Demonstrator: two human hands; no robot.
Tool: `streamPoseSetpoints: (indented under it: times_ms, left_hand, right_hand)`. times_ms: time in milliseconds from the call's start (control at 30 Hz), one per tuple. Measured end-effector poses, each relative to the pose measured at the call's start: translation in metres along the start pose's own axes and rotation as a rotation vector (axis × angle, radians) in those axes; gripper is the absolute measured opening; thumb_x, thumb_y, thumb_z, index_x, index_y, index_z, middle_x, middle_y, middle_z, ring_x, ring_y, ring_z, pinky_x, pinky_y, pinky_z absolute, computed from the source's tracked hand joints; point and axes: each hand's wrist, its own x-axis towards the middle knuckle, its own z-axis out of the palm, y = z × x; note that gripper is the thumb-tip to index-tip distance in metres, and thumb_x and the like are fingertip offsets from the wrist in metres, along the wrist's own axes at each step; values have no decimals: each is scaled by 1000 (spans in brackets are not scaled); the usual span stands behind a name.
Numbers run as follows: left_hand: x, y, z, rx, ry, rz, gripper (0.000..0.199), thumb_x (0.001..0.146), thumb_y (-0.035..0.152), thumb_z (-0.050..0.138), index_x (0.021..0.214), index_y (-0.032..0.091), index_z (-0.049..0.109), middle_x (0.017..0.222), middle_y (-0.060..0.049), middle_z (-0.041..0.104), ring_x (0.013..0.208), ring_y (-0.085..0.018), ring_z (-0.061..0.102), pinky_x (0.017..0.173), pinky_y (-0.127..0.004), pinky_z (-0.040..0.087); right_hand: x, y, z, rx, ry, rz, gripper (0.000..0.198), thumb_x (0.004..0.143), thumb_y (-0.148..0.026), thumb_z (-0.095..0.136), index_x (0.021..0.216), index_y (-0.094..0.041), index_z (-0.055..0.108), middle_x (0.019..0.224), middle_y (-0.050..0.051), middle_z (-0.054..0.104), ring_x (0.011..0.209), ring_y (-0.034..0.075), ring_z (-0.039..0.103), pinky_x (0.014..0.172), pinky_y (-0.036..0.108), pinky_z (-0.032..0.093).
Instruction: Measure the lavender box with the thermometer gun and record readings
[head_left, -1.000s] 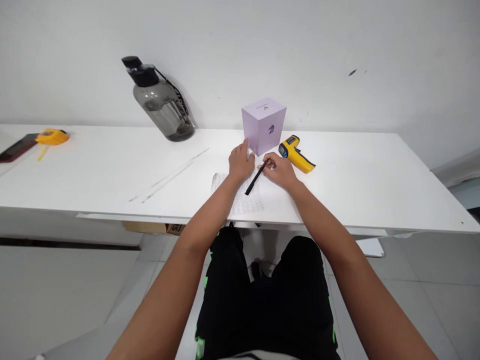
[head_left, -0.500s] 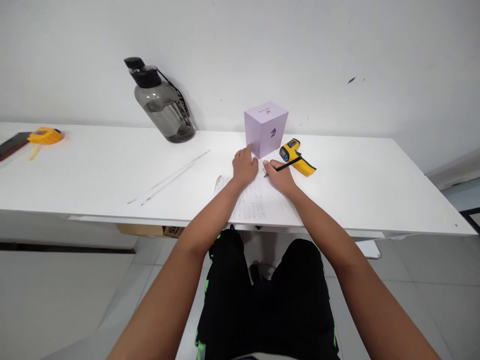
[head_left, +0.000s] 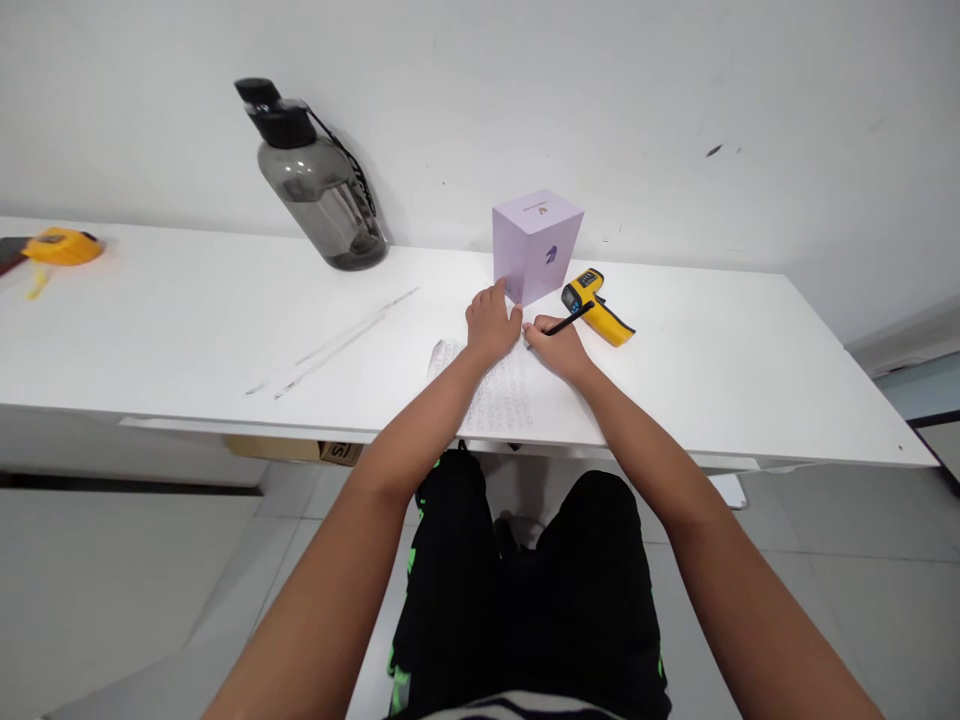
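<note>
A sheet of paper (head_left: 499,400) covered in small handwriting lies at the front of the white table, partly under my forearms. My left hand (head_left: 492,324) rests flat at the paper's upper part, fingers apart, with its fingertips at the base of a lilac box (head_left: 537,248). Just to the right, my right hand (head_left: 562,350) grips a black pen (head_left: 574,317), its tip pointing down and left onto the paper. Beside that hand lies a yellow and black infrared thermometer (head_left: 601,308), close to the pen's upper end.
A grey see-through water bottle (head_left: 322,205) with a black lid stands by the wall on the left. Farther left lie a yellow tape measure (head_left: 64,247) and a dark object cut off by the frame. A cardboard box (head_left: 277,448) shows beneath the white table (head_left: 735,360).
The view has shifted slightly, so the bottle and tape measure appear higher and farther left. My right hand still holds the pen, which has moved a little; my left hand stays by the box.
</note>
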Motion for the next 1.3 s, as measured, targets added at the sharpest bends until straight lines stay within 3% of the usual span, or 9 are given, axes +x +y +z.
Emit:
streamPoseSetpoints:
  times_ms: [100, 433, 633, 1300]
  left_hand:
    - [0, 0, 1, -4, -5, -6, 58, 94, 36, 46, 150, 23, 42, 153, -13, 53, 148, -34, 40, 122, -52, 33]
    - [1, 2, -2, -16, -17, -25, 61, 93, 34, 47, 153, 21, 38, 155, -13, 51, 147, -32, 40, 123, -51, 32]
    - [3, -2, 3, -53, 13, -19, 61, 92, 37, 52, 151, 24, 40, 152, -13, 54, 145, -34, 42, 123, -53, 33]
    - [3, 0, 0, -48, -15, -17, 64, 93, 39, 50, 153, 22, 37, 153, -14, 53, 147, -36, 41, 123, -55, 31]
  right_hand:
    - [0, 0, -1, 17, -34, 9, 38, 81, -42, 58, 57, -23, 37, 55, -5, 44, 59, 12, 39, 59, 29, 29]
    - [0, -1, -1, 30, 33, -26, 40, 82, -37, 58, 57, -23, 29, 54, -6, 35, 57, 11, 34, 57, 29, 27]
    - [-1, 0, -2, 74, -45, -9, 35, 81, -37, 58, 56, -23, 37, 56, -3, 48, 60, 12, 45, 60, 29, 34]
    - [-3, -3, -2, 58, 58, -4, 42, 81, -36, 57, 56, -24, 26, 54, -6, 28, 57, 11, 31, 56, 29, 28]
